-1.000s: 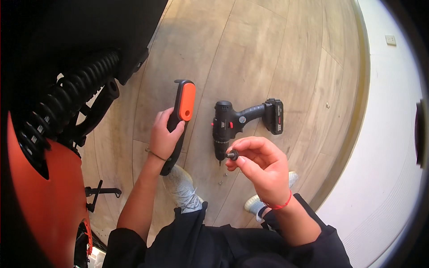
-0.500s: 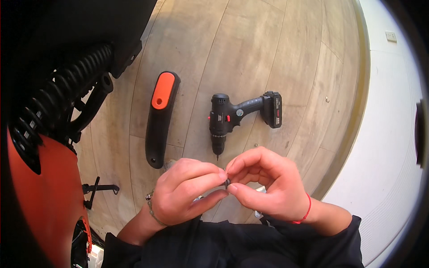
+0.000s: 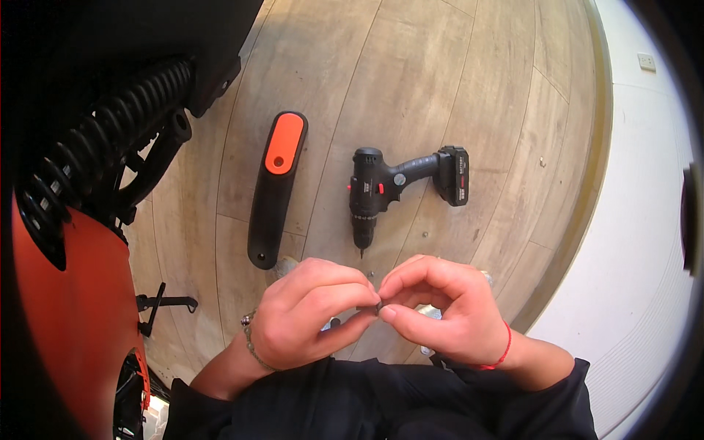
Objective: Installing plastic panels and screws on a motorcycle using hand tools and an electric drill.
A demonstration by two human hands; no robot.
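My left hand (image 3: 312, 308) and my right hand (image 3: 455, 304) meet fingertip to fingertip over the floor in front of me. Pinched between them is a small dark part (image 3: 378, 306), mostly covered by the fingers, so its kind cannot be made out. Both hands are closed on it. Just beyond them a black cordless drill (image 3: 372, 187) lies on its side, its bit pointing toward my hands. To the drill's left rests a long black cover piece (image 3: 268, 209) with an orange inset and a hole at each end.
On the left stands a vehicle with an orange body panel (image 3: 77, 315), a black coil spring (image 3: 110, 121) and a black stand-like bar (image 3: 172, 301). Small metal bits (image 3: 425, 235) lie on the wood-plank floor (image 3: 411, 66). A white wall (image 3: 645, 176) runs along the right.
The fingertips have shifted slightly on the small dark part, which shows less now. The view has moved a little, so the drill and cover appear slightly further right and higher.
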